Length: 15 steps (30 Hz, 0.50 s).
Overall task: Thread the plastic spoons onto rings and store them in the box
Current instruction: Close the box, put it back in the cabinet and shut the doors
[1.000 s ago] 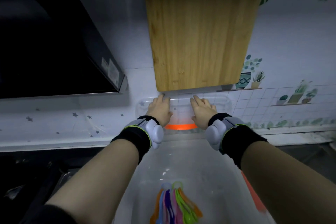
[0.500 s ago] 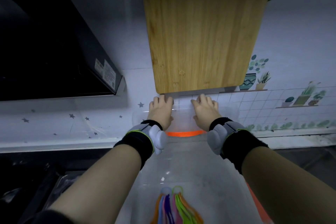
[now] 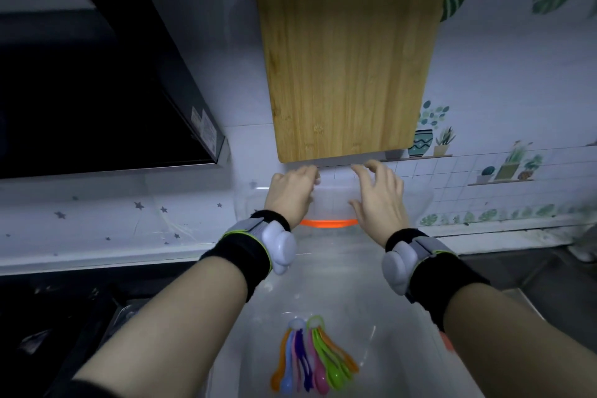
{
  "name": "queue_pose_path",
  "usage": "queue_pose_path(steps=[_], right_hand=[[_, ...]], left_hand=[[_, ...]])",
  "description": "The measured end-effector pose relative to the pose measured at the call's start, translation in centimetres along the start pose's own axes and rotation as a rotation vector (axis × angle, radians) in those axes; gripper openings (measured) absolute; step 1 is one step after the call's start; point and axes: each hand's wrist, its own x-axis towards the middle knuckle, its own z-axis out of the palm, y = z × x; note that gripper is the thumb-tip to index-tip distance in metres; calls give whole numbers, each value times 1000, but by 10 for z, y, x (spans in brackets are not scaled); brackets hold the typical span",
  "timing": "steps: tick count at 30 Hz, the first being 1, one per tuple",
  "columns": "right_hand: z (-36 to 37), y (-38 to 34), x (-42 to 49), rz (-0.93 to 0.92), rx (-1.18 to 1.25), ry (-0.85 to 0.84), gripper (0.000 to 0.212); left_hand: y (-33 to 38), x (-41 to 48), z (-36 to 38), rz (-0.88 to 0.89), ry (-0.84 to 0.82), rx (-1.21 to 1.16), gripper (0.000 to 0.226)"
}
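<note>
Two bunches of coloured plastic spoons (image 3: 315,362) lie in the clear plastic box (image 3: 329,271), one on a white ring (image 3: 297,323), the other on a green ring (image 3: 315,321). The box's clear lid (image 3: 332,200) stands raised at the far side, with an orange latch (image 3: 329,223) at its base. My left hand (image 3: 292,194) is on the lid, its fingers bent over the top edge. My right hand (image 3: 378,197) is at the lid's right half, fingers spread and relaxed.
A wooden cutting board (image 3: 349,52) hangs on the wall just above the lid. A black range hood (image 3: 97,90) juts out at upper left over a dark stove (image 3: 64,317). A steel counter (image 3: 533,268) lies to the right.
Both hands lay flat on the lid before. The left hand's fingers have curled over its top edge, and the right hand's fingers have spread and loosened.
</note>
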Motion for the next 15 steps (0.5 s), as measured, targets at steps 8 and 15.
queue_pose_path(steps=[8, 15], right_hand=[[-44, -17, -17, -157, -108, 142, 34], [-74, -26, -21, -150, -317, 182, 35]], left_hand=[[39, 1, -86, 41, 213, 39, 27], [70, -4, -149, 94, 307, 119, 26]])
